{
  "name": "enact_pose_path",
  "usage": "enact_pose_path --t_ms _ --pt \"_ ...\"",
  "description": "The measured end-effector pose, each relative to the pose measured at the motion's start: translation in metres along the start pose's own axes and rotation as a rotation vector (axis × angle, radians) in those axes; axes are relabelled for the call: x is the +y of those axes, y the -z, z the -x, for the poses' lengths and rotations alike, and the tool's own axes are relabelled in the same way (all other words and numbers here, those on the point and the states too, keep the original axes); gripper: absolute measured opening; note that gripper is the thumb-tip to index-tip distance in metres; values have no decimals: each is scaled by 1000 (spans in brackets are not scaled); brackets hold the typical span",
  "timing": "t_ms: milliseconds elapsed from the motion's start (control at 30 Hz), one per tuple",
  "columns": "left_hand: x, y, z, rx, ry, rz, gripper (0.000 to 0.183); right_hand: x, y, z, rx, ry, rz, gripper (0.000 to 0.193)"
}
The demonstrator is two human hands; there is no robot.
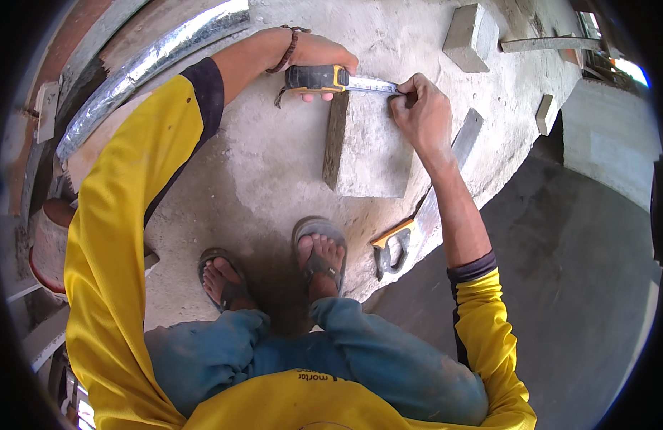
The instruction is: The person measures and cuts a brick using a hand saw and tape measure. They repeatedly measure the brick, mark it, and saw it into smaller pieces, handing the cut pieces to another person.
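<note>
"Stretching a pale, narrow tape blade (371,84) across the far end of a rough grey rectangular block (371,154), a worker in a yellow, dark-cuffed shirt (131,215) leans over a dusty concrete slab (263,143)."

"Who has hold of what?"

"The left hand (325,51) wraps around the black-and-yellow tape case (313,77), fingers curled beneath it. The right hand (424,109) pinches the blade's outer end between thumb and fingers, near the block's far right corner."

"And the block itself?"

"It lies on the slab ahead of the worker's sandalled feet (320,258). Whether the blade touches its upper face, I cannot tell."

"Which step is this?"

"Measuring, most likely, and across the width: both hands are on the tape, while a steel handsaw (426,213) with an orange-and-grey handle lies untouched to the right, partly hidden by the right forearm."

"What does the next move call for?"

"In my judgement, a straight, taut blade, its end lined up with the block's edge, and a steady case for the reading. A slackened pinch could let the tape spring back."
</note>
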State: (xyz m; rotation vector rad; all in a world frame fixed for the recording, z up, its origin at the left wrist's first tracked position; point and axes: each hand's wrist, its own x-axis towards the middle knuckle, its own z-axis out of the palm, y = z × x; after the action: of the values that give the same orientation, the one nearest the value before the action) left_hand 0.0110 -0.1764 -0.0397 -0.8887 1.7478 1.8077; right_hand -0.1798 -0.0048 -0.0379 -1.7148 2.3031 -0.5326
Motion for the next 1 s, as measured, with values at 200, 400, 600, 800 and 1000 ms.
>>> enact_pose_path --t_ms 200,400,600,800,1000 --pt "-17 -1 -9 44 -165 -72 36 -2 6 -8 -111 -86 -73 12" --pt "-27 -7 -20 146 -157 -50 33 -1 5 -6 -117 -89 -83 12" --pt "-22 -24 0 141 -120 -160 32 -2 5 13 -121 -114 -118 11" --pt "-42 -45 -7 140 -153 -147 33 0 6 34 -131 -113 -150 11" --pt "-51 -63 -2 91 -192 -190 32 -3 8 58 -144 -173 -192 11"
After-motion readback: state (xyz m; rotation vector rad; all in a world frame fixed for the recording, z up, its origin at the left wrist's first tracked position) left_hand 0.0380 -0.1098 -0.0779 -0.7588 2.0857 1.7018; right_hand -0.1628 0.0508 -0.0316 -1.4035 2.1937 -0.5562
